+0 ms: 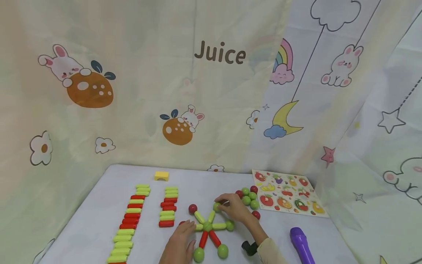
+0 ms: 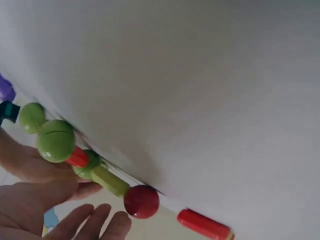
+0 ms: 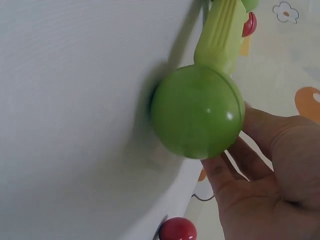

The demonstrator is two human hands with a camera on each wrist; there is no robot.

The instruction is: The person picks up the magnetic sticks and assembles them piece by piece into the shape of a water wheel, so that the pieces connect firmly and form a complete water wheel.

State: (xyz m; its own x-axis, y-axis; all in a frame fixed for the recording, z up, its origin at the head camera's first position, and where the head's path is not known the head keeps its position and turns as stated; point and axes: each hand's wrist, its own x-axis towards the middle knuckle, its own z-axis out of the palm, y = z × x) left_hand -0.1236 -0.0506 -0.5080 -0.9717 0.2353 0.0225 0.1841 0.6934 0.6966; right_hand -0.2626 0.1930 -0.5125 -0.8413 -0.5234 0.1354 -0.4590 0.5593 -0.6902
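A star-shaped figure of yellow-green and red sticks lies on the white table, joined at a green centre ball (image 1: 207,226). Balls sit at the outer ends of its sticks, among them a dark red ball (image 1: 192,209) at the upper left. My right hand (image 1: 234,209) pinches a green ball (image 1: 216,207) at the upper-right stick's end; in the right wrist view another green ball (image 3: 197,112) partly hides those fingers. Beside the figure's left arm is my left hand (image 1: 180,238), fingers loosely extended close to a red ball (image 2: 141,202) and holding nothing.
Two columns of red and yellow-green sticks (image 1: 130,215) lie at the left, a yellow block (image 1: 161,176) behind. Several loose balls (image 1: 246,200) sit by a fruit picture board (image 1: 287,192). A black piece (image 1: 249,248) and a purple microphone-like toy (image 1: 301,245) lie at right.
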